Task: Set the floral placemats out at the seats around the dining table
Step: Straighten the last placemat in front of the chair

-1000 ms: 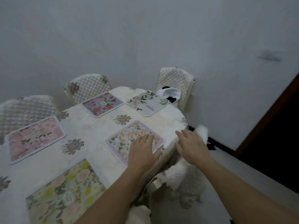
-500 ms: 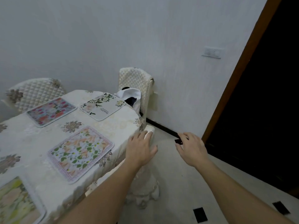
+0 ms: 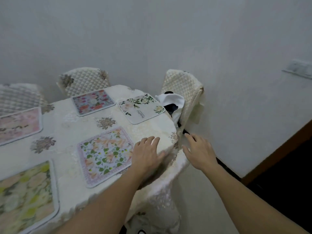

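Looks late in the laying-out step, with five floral placemats flat on the worktop, left hand at its right corner, right hand just past it, fingers loosely spread and empty; next likely calls for checking any unserved seat.

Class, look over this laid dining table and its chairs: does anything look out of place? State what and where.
A crumpled white and black cloth lies heaped on the cream quilted chair at the table's far end, beside the white leaf-print placemat. It looks odd at a seat being set.
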`<action>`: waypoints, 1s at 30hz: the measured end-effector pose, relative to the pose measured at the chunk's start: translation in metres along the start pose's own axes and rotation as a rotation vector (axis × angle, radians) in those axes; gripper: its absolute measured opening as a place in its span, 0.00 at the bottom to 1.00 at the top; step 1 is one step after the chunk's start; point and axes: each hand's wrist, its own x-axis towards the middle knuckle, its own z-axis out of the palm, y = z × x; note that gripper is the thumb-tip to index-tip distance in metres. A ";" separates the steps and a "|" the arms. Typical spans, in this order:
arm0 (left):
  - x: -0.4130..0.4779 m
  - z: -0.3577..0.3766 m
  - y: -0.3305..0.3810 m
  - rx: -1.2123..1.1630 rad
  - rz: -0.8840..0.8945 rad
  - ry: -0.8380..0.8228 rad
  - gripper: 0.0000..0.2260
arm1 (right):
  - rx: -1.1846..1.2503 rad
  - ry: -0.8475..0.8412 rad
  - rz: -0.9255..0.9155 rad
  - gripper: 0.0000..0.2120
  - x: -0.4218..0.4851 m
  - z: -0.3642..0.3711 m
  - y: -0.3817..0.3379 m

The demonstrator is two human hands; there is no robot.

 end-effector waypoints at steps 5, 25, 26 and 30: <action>0.031 0.001 -0.070 -0.004 -0.198 -0.027 0.27 | 0.008 -0.081 -0.147 0.25 0.089 0.030 -0.041; -0.009 0.044 -0.232 -0.110 -0.965 -0.118 0.21 | 0.269 -0.444 -0.305 0.21 0.223 0.166 -0.172; -0.012 0.049 -0.237 -0.135 -1.004 -0.095 0.20 | 0.286 -0.470 -0.297 0.20 0.226 0.174 -0.175; -0.015 0.068 -0.254 -0.286 -1.141 -0.014 0.18 | 0.332 -0.556 -0.239 0.20 0.229 0.203 -0.182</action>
